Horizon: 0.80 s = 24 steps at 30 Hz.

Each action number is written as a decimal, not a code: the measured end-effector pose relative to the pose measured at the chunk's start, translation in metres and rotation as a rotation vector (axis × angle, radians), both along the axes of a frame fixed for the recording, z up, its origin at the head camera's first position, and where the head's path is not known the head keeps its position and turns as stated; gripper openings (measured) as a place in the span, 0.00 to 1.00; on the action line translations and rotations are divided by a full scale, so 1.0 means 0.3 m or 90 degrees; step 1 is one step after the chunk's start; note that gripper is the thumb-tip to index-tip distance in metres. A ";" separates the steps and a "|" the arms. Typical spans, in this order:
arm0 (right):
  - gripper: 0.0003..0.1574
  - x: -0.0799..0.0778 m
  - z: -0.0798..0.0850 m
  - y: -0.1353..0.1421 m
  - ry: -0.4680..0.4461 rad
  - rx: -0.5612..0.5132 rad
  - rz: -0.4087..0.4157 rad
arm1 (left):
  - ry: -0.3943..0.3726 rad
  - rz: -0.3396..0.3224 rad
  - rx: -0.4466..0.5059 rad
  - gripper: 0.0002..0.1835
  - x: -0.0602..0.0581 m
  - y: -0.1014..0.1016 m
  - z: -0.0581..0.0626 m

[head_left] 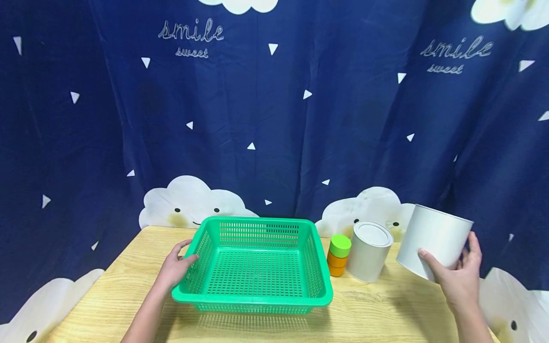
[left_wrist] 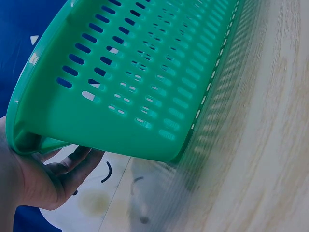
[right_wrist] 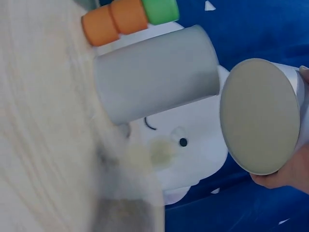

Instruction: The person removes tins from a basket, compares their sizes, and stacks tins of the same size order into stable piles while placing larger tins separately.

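My left hand (head_left: 173,271) grips the left rim of a green plastic basket (head_left: 253,300), thumb over the edge and fingers outside below it, as the left wrist view (left_wrist: 48,181) also shows. Nothing lies inside the basket. On the right, my right hand (head_left: 461,278) holds a white can (head_left: 435,238) up above the table, tilted, with thumb on the near side and fingers round the far side. Its flat round end (right_wrist: 260,116) faces the right wrist camera. A second white can (head_left: 369,255) stands upright between the basket and the held can.
Beside the standing can is a small orange container (head_left: 336,264) with a bright green top. Everything sits on a light wooden table (head_left: 360,314). Behind hangs a dark blue curtain (head_left: 283,119) with clouds and white triangles.
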State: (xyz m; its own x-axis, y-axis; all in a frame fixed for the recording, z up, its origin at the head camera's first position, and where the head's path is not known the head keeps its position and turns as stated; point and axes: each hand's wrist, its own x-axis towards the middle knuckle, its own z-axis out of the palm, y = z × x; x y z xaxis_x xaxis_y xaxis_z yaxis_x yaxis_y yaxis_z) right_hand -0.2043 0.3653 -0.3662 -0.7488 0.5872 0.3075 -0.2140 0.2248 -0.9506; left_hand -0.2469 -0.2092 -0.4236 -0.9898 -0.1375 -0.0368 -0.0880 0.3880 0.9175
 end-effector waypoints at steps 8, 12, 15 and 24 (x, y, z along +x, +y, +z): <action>0.65 -0.033 -0.086 0.025 -0.046 0.083 -0.065 | 0.001 0.000 0.001 0.32 0.002 0.003 0.006; 0.66 -0.049 -0.128 0.033 -0.058 0.096 -0.078 | 0.001 -0.001 0.000 0.32 0.004 0.003 0.010; 0.67 -0.061 -0.154 0.036 -0.057 0.119 -0.079 | 0.002 -0.001 -0.004 0.32 0.004 0.001 0.010; 0.67 -0.084 -0.211 0.048 -0.073 0.140 -0.068 | 0.002 0.000 -0.006 0.32 0.000 -0.003 0.000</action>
